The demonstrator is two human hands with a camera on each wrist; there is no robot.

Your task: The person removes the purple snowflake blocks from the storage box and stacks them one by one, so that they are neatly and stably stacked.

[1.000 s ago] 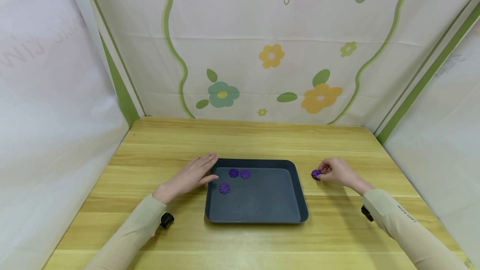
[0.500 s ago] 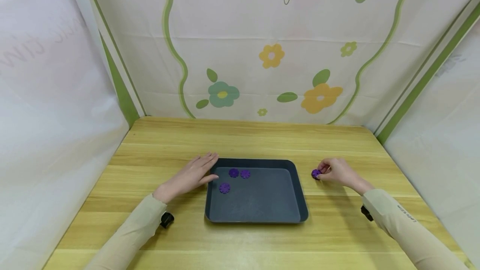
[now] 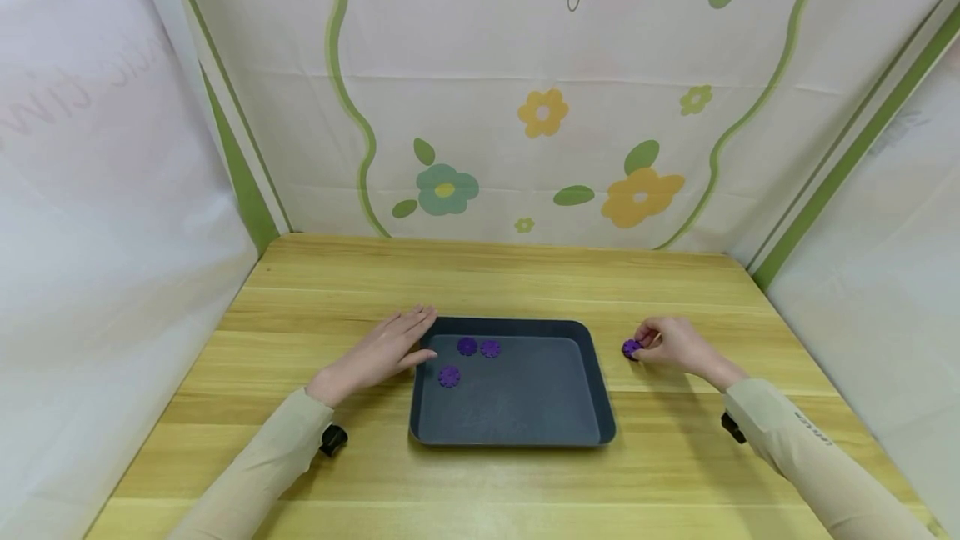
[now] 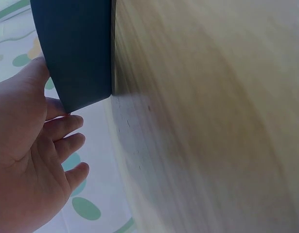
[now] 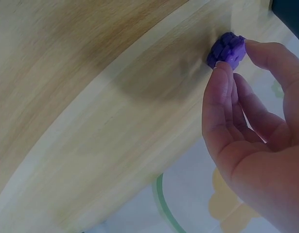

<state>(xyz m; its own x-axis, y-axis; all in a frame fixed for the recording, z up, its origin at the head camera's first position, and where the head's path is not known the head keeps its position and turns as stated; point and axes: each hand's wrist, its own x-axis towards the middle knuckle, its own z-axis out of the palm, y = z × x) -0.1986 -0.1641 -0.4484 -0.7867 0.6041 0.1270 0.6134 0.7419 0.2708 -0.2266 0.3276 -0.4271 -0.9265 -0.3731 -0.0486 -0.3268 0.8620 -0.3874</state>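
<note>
In the head view, a dark grey tray (image 3: 517, 327) lies on the table with three purple notched discs inside: two side by side near the back wall (image 3: 467, 346), (image 3: 491, 348), another disc (image 3: 449, 377) closer to the left side. My left hand (image 3: 382, 351) rests at the tray's back left corner, fingers extended along the rim and thumb over its edge. To the right of the tray, my right hand (image 3: 678, 346) pinches a small stack of purple notched discs (image 5: 224, 51) between thumb and fingertips. The right wrist view shows this stack close over the wood, its shadow beside it.
A wooden table (image 3: 510, 482) carries everything. Behind it hangs a white cloth (image 3: 487, 57) printed with flowers and leaves, and further cloth walls (image 3: 112, 232) enclose both sides. Black camera straps (image 3: 333, 440) sit at both wrists.
</note>
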